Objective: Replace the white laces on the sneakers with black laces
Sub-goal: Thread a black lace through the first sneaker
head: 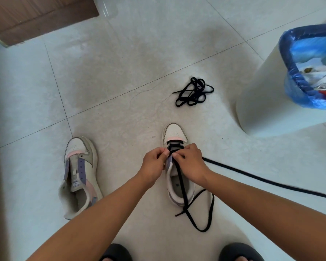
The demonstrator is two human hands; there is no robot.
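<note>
1 head camera looks steeply down, close above the floor (120,72).

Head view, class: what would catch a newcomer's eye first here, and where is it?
Both hands, left hand and right hand, meet low in the centre, pinching a black lace over the right sneaker. A bundled spare lace lies on the tiles beyond. A blue-lined bin stands at the right edge.

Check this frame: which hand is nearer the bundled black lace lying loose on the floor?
Right. The right hand works at the sneaker's eyelets, nearer the bundled black lace up the floor; the left hand sits on the sneaker's far side.
</note>
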